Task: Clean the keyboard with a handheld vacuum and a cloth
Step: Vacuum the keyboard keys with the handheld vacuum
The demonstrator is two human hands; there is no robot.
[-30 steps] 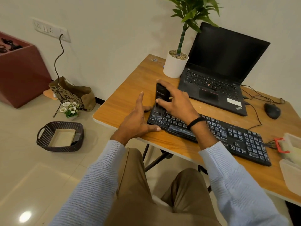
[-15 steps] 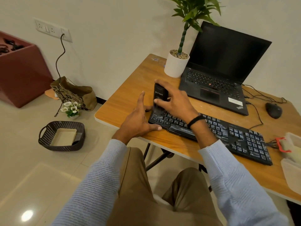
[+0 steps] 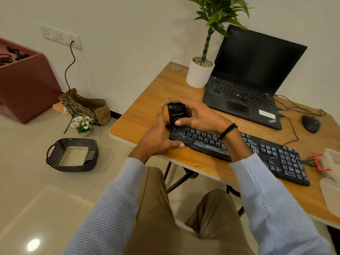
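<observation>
A black keyboard [image 3: 257, 150] lies slanted along the front of the wooden table [image 3: 147, 107]. A small black handheld vacuum [image 3: 176, 113] stands upright over the keyboard's left end. My right hand [image 3: 198, 115] grips it from the right, thumb pressed on its front. My left hand [image 3: 158, 137] rests at the keyboard's left end, thumb on the front edge and index finger raised against the vacuum's left side. No cloth can be made out.
An open black laptop [image 3: 248, 85] and a white potted plant [image 3: 199, 74] stand behind the keyboard. A mouse [image 3: 311, 124] sits far right. Clear plastic containers [image 3: 331, 173] occupy the right edge. On the floor are a woven basket [image 3: 71, 155] and paper bag [image 3: 84, 107].
My right hand has lifted the vacuum more upright at the keyboard's left end. My left index finger has risen to touch the vacuum's side.
</observation>
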